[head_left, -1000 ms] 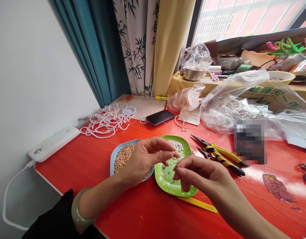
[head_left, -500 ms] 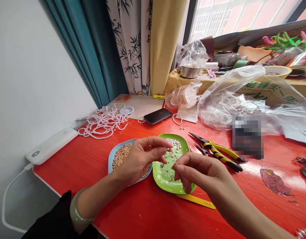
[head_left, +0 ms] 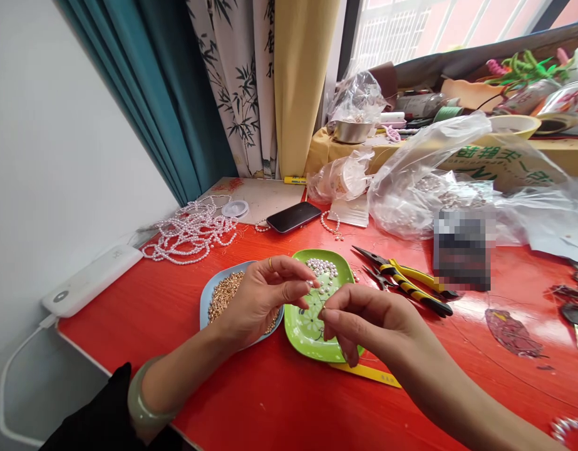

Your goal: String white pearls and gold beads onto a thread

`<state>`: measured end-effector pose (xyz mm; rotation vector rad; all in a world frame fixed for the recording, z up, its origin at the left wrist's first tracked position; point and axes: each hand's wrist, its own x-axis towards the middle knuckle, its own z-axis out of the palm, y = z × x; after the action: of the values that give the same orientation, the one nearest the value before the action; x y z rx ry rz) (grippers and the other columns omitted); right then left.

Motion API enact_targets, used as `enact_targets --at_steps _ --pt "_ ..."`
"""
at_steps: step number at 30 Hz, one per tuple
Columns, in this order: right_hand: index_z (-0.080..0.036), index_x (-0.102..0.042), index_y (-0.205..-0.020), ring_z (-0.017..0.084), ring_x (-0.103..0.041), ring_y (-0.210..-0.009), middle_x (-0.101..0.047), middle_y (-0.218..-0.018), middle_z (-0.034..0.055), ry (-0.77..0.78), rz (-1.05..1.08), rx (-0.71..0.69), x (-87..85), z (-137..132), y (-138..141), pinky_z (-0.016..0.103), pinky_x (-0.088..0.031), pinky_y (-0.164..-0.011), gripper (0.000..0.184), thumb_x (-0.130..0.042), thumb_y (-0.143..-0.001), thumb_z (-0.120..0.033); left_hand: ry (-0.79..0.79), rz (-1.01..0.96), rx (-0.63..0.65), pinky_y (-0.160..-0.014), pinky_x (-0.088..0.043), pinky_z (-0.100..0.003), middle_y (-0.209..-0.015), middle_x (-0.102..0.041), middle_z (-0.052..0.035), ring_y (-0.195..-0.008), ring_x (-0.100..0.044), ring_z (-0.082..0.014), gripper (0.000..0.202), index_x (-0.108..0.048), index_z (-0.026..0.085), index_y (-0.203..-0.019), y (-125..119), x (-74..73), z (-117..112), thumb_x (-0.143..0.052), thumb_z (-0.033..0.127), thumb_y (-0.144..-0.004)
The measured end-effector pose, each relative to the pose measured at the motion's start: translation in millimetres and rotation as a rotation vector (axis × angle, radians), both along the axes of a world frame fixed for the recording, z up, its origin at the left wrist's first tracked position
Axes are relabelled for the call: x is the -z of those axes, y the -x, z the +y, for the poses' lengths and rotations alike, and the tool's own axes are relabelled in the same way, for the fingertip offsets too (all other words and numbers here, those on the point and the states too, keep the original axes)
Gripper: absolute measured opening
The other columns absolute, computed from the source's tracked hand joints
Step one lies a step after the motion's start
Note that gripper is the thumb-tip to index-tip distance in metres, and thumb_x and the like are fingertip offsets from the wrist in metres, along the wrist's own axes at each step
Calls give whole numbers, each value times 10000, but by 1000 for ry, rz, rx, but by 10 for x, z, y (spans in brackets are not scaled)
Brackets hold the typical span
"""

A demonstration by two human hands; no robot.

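From afar I notice only the view slid slightly, while the left hand (head_left: 263, 299) still pinches a white bead (head_left: 310, 284) and the right hand (head_left: 371, 316) a tiny piece (head_left: 323, 309), unclear to me, both over the green plate (head_left: 295, 338), lower centre, so the work seems at the same step.

Two hands counted: left hand (head_left: 258, 300), right hand (head_left: 385, 319). One ring (head_left: 270, 264), one bangle (head_left: 141, 394). Two plates seen: one blue plate (head_left: 205, 307), one green plate (head_left: 293, 338). One phone (head_left: 293, 217), one power bank (head_left: 94, 280), one white spool (head_left: 235, 208) logged. Three curtains counted: teal curtain (head_left: 143, 94), patterned curtain (head_left: 242, 94), yellow curtain (head_left: 300, 81). Gold beads (head_left: 223, 294) and white pearls (head_left: 322, 268) are packed too densely to be counted. Pliers (head_left: 413, 288) are overlapped; exact number can't be told.
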<state>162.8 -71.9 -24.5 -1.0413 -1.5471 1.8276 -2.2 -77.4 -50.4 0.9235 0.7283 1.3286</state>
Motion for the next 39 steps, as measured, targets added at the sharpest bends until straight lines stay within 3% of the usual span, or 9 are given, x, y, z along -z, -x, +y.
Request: enact_targets --at_steps 32,39 --pt "-164 -572 -618 69 -443 -474 -537 -563 -27 9 -28 -4 24 19 16 216 -345 -485 226 -634 -700 -366 21 -12 -16 -551 -507 -137 -719 -641 8 -627 -567 -64 93 -709 172 -675 10 -8 -3 -760 108 -631" --pt "-166 -579 -629 65 -455 -483 -532 -567 -33 -3 -24 -15 52 15 -16 207 -365 -496 224 -630 -736 -356 -26 -20 42 -563 -507 -149 -718 -637 14 -630 -567 -65 114 -707 180 -688 6 5 -3 -730 72 -658"
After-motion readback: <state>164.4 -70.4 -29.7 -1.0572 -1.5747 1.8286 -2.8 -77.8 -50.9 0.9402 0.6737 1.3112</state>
